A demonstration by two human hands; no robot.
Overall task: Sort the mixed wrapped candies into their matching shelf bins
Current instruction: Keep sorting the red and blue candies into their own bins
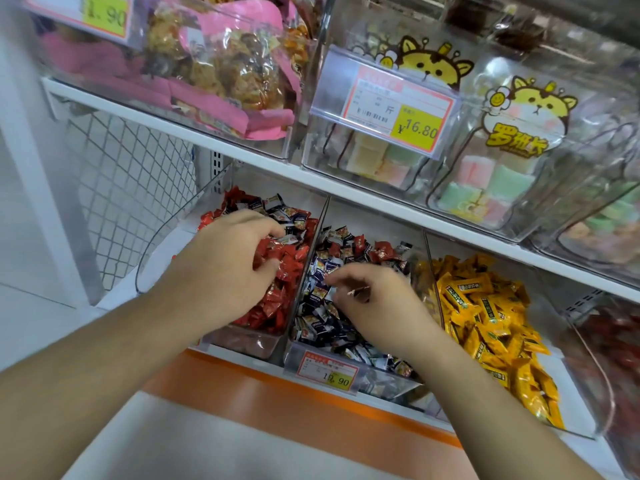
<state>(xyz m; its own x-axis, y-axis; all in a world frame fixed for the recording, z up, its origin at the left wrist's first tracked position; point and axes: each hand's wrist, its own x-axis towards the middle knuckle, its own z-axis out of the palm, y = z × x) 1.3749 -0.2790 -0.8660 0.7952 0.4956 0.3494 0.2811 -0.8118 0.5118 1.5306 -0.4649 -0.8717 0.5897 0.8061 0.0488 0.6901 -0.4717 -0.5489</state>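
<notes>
Shelf (311, 174) carries sloped clear bins, tilted forward so sweets slide to front; red bin (242, 337) left, dark bin (363, 375) middle, yellow bin (571, 393) right; dividers keep kinds apart, yet dark sweets (287, 216) lie at back of red bin and red sweets (382, 249) at back of dark bin, so sorting unfinished; left hand (225, 261) over red bin, fingers curled round a clutch of red pieces, likely delivering them; right hand (374, 299) low in dark bin, fingertips pinched narrow, held thing too small to tell.
</notes>
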